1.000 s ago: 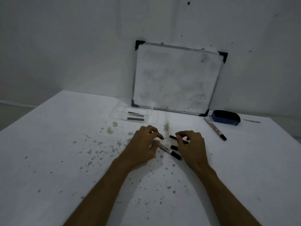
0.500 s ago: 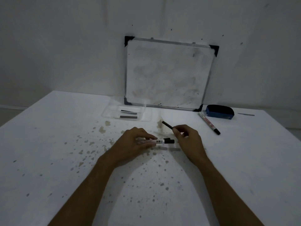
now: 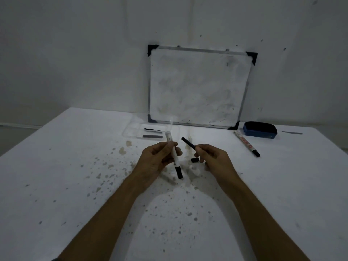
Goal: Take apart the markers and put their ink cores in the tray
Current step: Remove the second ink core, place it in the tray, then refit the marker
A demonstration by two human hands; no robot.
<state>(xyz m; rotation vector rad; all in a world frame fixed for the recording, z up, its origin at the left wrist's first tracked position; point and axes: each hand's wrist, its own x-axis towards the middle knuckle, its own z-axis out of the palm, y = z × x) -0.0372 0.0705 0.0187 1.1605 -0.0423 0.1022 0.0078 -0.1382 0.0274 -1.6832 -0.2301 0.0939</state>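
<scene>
My left hand [image 3: 157, 159] grips a white marker body [image 3: 174, 156] held nearly upright above the table, its black capped end pointing down toward me. My right hand [image 3: 212, 157] pinches a thin black ink core [image 3: 188, 143] that slants up and to the left, clear of the marker. A small black end cap [image 3: 195, 160] lies on the table just under the right hand's fingers. A clear plastic tray [image 3: 131, 131] stands farther back with two dark ink cores [image 3: 153, 136] lying in it.
A whiteboard [image 3: 197, 87] leans on the wall behind the tray. A blue eraser [image 3: 259, 129] and a whole white marker [image 3: 246, 146] lie at the right. Brown stains speckle the white table [image 3: 56, 166], mostly left of and below the hands.
The left hand lifted the marker off the table and turned it from lying flat to nearly upright. The right hand drew the ink core out and holds it apart from the marker.
</scene>
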